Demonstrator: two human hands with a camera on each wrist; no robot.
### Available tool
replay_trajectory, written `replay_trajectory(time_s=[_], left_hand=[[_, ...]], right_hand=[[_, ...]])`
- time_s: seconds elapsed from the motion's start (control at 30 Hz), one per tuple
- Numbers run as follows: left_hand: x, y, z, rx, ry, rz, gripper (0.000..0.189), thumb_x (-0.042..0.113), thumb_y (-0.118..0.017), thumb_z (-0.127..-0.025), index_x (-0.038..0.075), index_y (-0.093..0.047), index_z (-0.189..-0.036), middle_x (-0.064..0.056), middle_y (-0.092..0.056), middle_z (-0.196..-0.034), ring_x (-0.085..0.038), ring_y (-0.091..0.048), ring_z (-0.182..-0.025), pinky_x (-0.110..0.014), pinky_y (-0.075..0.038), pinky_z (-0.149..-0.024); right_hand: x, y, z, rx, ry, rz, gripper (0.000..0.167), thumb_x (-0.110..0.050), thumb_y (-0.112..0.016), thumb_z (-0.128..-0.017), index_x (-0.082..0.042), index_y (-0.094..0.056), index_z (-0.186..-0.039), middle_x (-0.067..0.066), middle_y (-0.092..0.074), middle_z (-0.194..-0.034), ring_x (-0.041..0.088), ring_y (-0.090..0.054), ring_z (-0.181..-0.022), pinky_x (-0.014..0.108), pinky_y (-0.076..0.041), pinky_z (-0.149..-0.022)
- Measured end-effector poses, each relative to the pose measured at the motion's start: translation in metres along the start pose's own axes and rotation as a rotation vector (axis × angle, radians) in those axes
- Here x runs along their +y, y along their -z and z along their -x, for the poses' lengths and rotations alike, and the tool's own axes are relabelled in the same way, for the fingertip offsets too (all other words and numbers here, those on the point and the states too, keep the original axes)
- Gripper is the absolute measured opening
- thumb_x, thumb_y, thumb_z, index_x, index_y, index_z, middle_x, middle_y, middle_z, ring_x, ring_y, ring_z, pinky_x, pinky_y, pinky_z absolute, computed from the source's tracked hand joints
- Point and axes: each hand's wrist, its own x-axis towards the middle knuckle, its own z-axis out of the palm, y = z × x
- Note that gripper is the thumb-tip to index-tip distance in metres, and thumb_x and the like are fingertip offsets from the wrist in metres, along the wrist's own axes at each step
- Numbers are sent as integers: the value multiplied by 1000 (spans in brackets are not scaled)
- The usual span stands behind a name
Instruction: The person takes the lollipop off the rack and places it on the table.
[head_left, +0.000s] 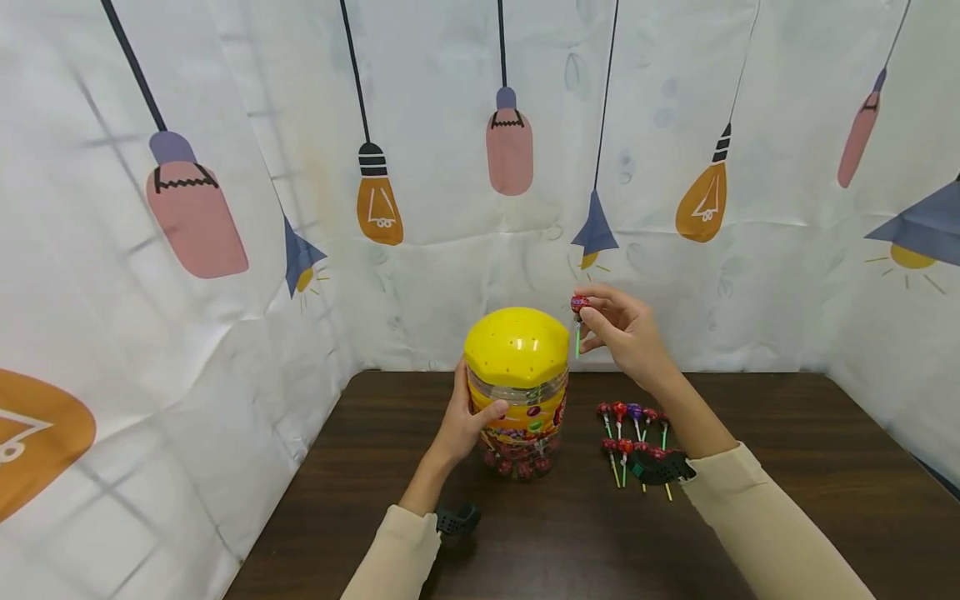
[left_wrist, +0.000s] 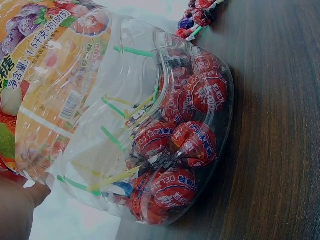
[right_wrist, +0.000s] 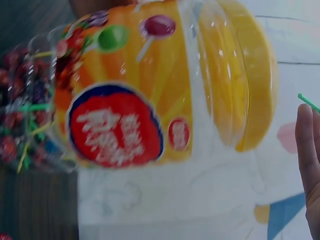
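A clear plastic jar (head_left: 525, 429) with a yellow lid (head_left: 517, 346) on top stands on the table, slightly tilted. My left hand (head_left: 459, 423) grips its left side, thumb across the front. Several red-wrapped lollipops (left_wrist: 192, 142) with green and yellow sticks lie at the jar's bottom in the left wrist view. To the right of the lid, my right hand (head_left: 626, 333) pinches one red lollipop (head_left: 579, 304) by its head, its green stick pointing down. In the right wrist view only part of that hand and the end of the green stick (right_wrist: 306, 101) show.
Two rows of lollipops (head_left: 619, 410), mostly red with one purple, lie on the dark wooden table (head_left: 360, 483) right of the jar. My right forearm hangs over part of them. A white curtain (head_left: 435, 292) printed with lamps stands behind the table.
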Motion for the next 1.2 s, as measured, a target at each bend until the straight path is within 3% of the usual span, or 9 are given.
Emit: replay_trajectory(time_s=[0.2,0.43,0.7,1.2], left_hand=[[4,-2,-1,-8,-13,5,92,31,-68,-99,30,-3,-163,-8,-46,-144,-18,-58,-123,-35,-54,-102],[3,-2,-2,-5,-17,5,92,31,-69,-99,29,-4,-163,-7,-46,-142,-18,-58,-123,-34,-53,-103],[0,0,-2,7,-10,-10,92,35,-69,-98,30,-4,-163,-7,-46,-143,-18,-58,-123,-34,-53,-104],[1,-1,-2,12,8,-17,93,37,-69,-98,31,-3,-163,-7,-44,-144,-18,-57,-124,-34,-52,-105]], right_hand=[[13,23,22,6,-48,69,29,-12,-58,-104,-5,-63,-132,-3,-70,-97,17,-68,-78,37,-63,-65],[33,47,48,9,-84,60,28,-8,-57,-104,-3,-63,-132,-1,-68,-96,14,-66,-77,36,-62,-62],[55,70,82,34,-185,177,33,-16,-56,-106,-6,-59,-138,2,-65,-93,18,-67,-75,36,-62,-64],[93,107,134,9,-265,299,34,-15,-54,-107,-4,-57,-139,1,-65,-92,20,-66,-76,39,-62,-65]])
